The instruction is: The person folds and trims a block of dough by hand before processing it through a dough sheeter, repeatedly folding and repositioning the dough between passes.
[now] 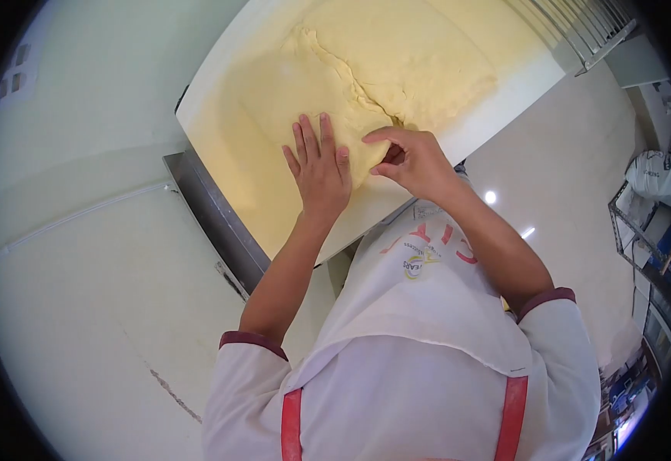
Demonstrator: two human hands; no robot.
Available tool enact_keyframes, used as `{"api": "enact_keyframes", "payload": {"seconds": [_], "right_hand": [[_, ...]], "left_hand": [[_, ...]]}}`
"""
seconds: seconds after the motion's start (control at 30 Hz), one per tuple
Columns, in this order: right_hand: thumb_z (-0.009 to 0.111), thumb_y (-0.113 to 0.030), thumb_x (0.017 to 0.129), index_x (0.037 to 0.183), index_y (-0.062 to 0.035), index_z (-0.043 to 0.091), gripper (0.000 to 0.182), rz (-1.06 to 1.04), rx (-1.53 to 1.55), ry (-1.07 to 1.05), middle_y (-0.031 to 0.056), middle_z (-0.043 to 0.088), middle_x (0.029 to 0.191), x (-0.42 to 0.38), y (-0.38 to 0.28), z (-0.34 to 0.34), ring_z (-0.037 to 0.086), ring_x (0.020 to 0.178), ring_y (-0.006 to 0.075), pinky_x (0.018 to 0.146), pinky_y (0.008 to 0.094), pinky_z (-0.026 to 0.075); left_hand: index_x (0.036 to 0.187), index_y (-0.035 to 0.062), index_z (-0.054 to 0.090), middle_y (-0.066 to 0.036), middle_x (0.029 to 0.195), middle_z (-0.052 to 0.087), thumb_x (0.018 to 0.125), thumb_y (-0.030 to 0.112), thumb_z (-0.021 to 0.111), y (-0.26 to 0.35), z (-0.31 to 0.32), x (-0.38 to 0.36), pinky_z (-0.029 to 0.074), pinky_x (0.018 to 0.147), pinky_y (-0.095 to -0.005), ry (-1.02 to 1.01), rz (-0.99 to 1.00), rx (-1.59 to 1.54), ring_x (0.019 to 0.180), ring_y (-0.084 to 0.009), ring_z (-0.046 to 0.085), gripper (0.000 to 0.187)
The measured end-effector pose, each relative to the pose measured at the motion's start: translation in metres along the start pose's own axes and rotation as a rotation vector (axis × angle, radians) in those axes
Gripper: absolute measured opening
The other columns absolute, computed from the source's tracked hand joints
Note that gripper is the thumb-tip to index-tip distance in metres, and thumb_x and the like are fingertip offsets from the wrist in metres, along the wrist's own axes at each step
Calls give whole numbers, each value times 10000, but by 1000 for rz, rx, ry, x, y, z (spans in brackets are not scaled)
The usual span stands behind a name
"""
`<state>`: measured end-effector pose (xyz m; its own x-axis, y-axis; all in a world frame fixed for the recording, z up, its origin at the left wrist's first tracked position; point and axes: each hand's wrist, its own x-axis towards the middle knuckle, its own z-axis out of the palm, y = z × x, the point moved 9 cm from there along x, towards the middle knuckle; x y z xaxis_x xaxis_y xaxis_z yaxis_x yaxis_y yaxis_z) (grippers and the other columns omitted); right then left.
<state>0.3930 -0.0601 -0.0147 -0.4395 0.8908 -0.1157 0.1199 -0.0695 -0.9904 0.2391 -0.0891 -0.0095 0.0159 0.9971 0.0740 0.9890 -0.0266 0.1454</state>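
Note:
A big sheet of pale yellow dough (274, 84) spreads over the white work table (520, 88). A ragged seam runs across it, from the upper middle down toward my right hand. My left hand (320, 169) lies flat on the dough with its fingers stretched out. Beside it, my right hand (411, 160) pinches the near edge of the dough between thumb and fingers, close to the seam's lower end. The pinched edge is lifted a little, and the other fingers of that hand are curled.
A pale wall (82, 253) stands close on the left, with a metal strip (220, 219) along the table's side. At the upper right is a metal rack (581, 31). A white bag (654, 175) rests on shelving at the far right, beyond the light floor (558, 177).

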Motion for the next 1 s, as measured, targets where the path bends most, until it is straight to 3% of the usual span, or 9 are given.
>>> {"api": "enact_keyframes", "payload": {"seconds": [0.07,0.17,0.37,0.53,0.63,0.73,0.83,0.93,1.0], "right_hand": [[727,1,748,1070,-58,655,335,-160,-256,0,113,670,840,4,-21,-9,669,752,241,686,343,517],[745,-37,733,1049,-70,663,327,-189,-508,36,119,660,825,3,-18,-20,655,739,272,699,364,518],[750,-77,759,1038,-81,682,288,-219,-387,-61,114,648,779,1,-23,-16,642,694,267,638,355,514],[759,-51,764,1002,-74,708,244,-204,-476,-25,104,671,786,7,-15,-25,634,650,199,604,301,517],[764,-43,773,1001,-69,715,235,-131,-380,-56,84,684,796,9,-14,-29,627,644,143,603,263,513],[756,-43,792,979,-39,719,191,-122,-319,-40,67,679,767,10,-5,-34,616,651,97,617,238,513],[740,-27,803,963,-16,716,163,-97,-336,-65,76,679,757,10,6,-33,617,649,99,615,235,513],[721,-30,823,957,7,700,141,-35,-248,-37,77,683,776,15,10,-45,622,654,103,597,233,509],[709,-49,840,945,20,682,128,139,-101,45,67,684,811,4,18,-61,623,660,108,581,230,508]], "left_hand": [[1517,89,210,-214,1566,156,1012,363,269,8,1,8,77,1122,-607,-26,31,-15,1441,-409,155,577],[1518,91,204,-210,1568,150,1003,362,293,29,2,18,83,1122,-611,-65,82,-10,1445,-399,146,589],[1517,107,217,-173,1568,188,990,358,328,24,0,21,98,1131,-599,-24,58,17,1448,-358,173,594],[1490,103,296,-166,1546,255,974,369,398,23,-8,17,135,1145,-547,56,55,12,1441,-344,201,589],[1410,80,420,-178,1439,428,957,339,497,16,-39,5,264,1117,-484,283,116,-301,1353,-309,380,527],[1248,48,539,-149,1247,569,945,346,573,32,9,-38,390,1030,-408,-270,-238,-1153,1194,-262,521,427],[1139,2,571,-123,1093,631,937,329,624,87,61,-62,492,927,-352,-568,-744,-2014,1014,-208,616,388],[1080,1,552,-102,1057,635,906,291,673,91,87,-30,524,896,-330,-45,-944,-2501,993,-227,630,360],[1060,7,559,-98,1042,638,909,261,670,92,99,-32,539,876,-311,115,-1050,-2350,964,-204,636,316]]}}
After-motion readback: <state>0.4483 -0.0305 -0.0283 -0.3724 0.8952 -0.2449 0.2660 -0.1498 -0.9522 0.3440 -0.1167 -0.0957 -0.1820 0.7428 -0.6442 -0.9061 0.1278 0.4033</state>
